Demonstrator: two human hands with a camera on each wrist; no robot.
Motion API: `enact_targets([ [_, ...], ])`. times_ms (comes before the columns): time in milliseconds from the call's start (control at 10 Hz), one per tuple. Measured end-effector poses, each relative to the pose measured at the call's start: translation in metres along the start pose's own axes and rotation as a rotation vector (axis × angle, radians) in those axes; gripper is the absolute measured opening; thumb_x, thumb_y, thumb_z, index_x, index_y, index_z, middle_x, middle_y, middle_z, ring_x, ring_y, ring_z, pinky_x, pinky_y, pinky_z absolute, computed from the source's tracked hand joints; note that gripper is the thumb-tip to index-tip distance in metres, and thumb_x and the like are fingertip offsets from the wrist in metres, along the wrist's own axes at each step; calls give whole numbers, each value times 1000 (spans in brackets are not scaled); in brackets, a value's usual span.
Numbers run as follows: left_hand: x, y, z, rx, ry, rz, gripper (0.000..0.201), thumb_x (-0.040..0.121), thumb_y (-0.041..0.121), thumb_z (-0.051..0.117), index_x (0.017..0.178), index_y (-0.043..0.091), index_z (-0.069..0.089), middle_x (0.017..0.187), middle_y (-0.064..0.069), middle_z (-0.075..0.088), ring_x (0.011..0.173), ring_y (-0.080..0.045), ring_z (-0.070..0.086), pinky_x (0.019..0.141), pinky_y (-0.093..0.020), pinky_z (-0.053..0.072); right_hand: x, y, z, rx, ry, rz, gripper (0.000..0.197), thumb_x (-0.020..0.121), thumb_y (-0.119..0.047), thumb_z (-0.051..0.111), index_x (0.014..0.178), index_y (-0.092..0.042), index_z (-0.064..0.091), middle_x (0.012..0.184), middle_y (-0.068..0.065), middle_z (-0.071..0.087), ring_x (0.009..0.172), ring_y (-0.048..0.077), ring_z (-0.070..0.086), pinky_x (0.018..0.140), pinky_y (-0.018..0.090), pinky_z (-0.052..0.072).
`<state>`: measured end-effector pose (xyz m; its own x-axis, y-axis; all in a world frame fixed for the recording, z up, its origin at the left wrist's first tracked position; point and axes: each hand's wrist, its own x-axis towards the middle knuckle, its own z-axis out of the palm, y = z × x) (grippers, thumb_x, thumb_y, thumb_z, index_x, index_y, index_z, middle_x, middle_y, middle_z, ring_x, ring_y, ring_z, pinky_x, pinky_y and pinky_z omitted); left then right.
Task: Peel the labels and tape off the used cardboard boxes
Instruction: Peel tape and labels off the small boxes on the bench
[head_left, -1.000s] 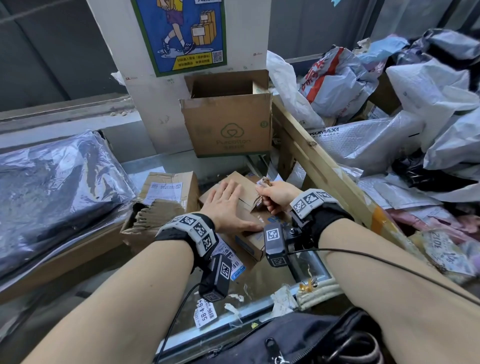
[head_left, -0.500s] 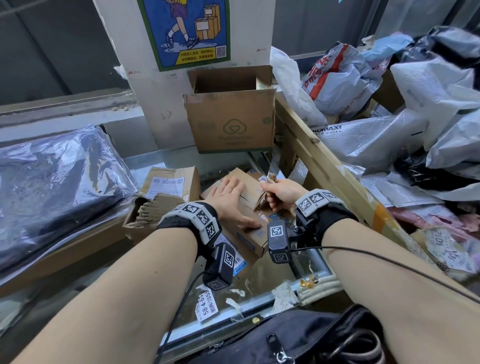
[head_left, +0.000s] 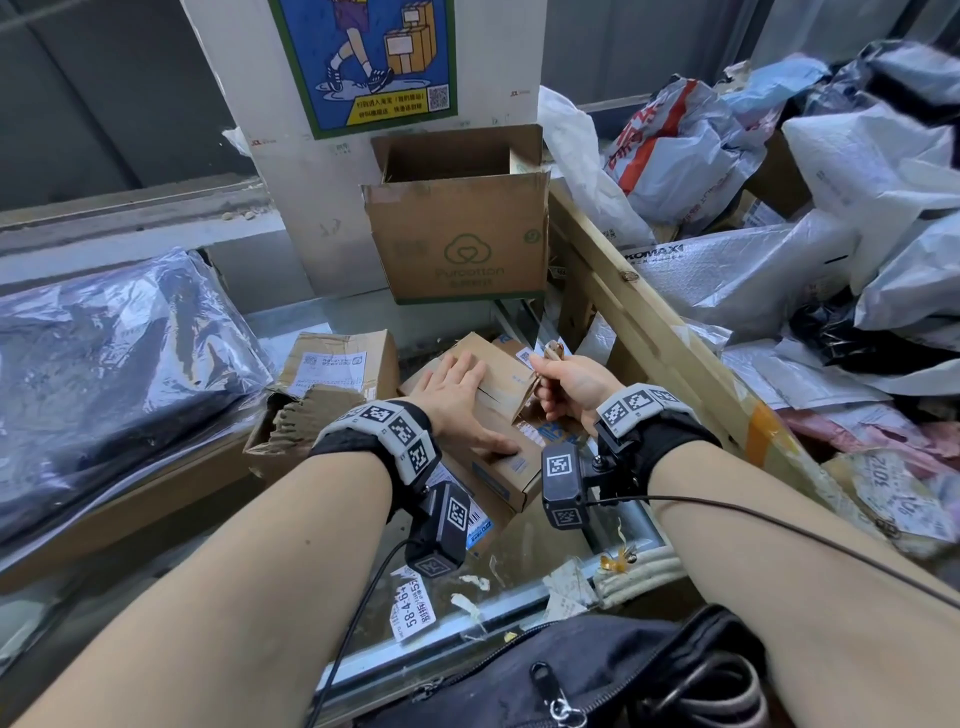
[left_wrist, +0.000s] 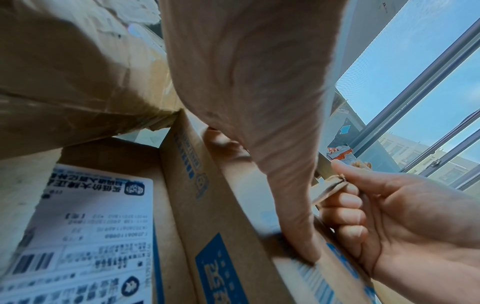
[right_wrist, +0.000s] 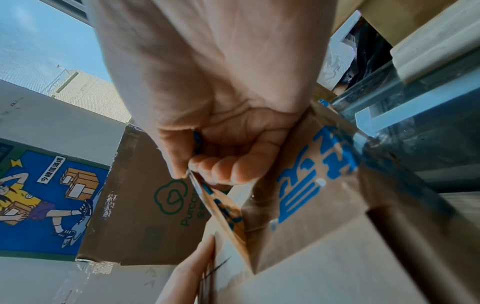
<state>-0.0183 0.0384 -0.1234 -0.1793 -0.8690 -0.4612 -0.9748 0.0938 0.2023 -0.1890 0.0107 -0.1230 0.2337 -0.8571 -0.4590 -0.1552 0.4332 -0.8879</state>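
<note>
A small brown cardboard box (head_left: 498, 384) with blue print lies in the middle of the glass surface. My left hand (head_left: 457, 395) lies flat on its top with straight fingers, thumb along the near edge (left_wrist: 298, 236). My right hand (head_left: 563, 384) pinches a strip of brown tape (head_left: 530, 389) that is peeled up from the box's right side. The strip runs taut from the box to my curled fingers (right_wrist: 226, 168) and bunches above the thumb (left_wrist: 330, 185). A white label (head_left: 524, 357) sits on the box's far corner.
An open box with a green logo (head_left: 460, 239) stands against the pillar behind. A torn box with a white label (head_left: 332, 369) lies to the left, beside a plastic-wrapped dark bundle (head_left: 104, 374). A wooden frame (head_left: 654, 332) and piled mailer bags (head_left: 831, 208) fill the right. Peeled label scraps (head_left: 413, 608) lie near me.
My right hand has drawn the tape strip further up and to the right off the box. My left hand stays pressed on the box top.
</note>
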Motion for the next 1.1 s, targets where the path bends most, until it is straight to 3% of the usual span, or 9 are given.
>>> enact_targets([
  [500, -2, -1, 3, -46, 34, 11, 123, 67, 74, 64, 153, 20, -4, 160, 1, -15, 146, -17, -19, 120, -40, -6, -1, 4, 0, 79, 67, -5, 44, 98, -27, 50, 57, -13, 40, 44, -1, 42, 36, 11, 40, 38, 20, 35],
  [1100, -1, -1, 3, -51, 30, 6, 122, 68, 75, 63, 153, 20, -4, 160, 1, -16, 146, -17, -19, 120, -39, -8, -3, 4, -4, 194, 46, 25, 44, 99, -29, 46, 58, -14, 39, 41, -2, 40, 35, 11, 39, 40, 21, 33],
])
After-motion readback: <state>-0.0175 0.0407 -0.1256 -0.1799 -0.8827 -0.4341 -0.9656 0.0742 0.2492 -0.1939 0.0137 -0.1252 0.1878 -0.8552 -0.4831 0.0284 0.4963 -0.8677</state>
